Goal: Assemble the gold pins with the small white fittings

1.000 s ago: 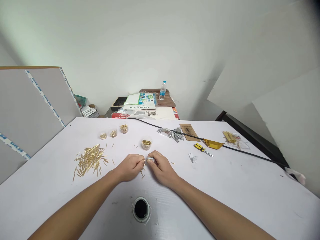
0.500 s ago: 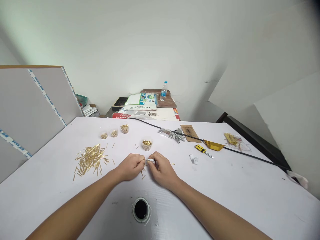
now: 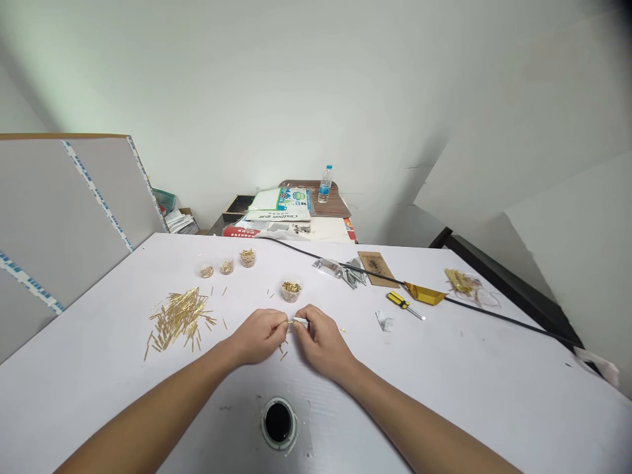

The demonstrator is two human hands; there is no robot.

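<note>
Dial: I read the clock from the person's two hands, twelve pointing to the far wall.
Left hand: The left hand [image 3: 261,336] was closed, thumb and forefinger pinching one end of a thin gold pin [image 3: 290,322]; the rest of its grip was hidden.
Right hand: The right hand [image 3: 320,339] was closed on a small white piece [image 3: 301,320], its thumb pressed near the end.
Pin: It lay at the dial's centre, in the narrow gap between the hands, reaching toward the white piece; I could not tell how the two met.
Loose pins: A few loose pins [image 3: 283,356] lay just below the gap, at six.
Pin heap: A spread heap of gold pins [image 3: 178,319] lay at nine.
Cups: A clear cup of gold parts [image 3: 291,295] stood near, at twelve; three smaller filled cups [image 3: 226,267] stood in a row toward ten and eleven.
Tools and scraps: A yellow-and-black screwdriver [image 3: 399,301] and crumpled paper [image 3: 384,321] lay around three.
Table: A round dark hole [image 3: 278,422] in the white tabletop [image 3: 444,395] sat at six.
</note>
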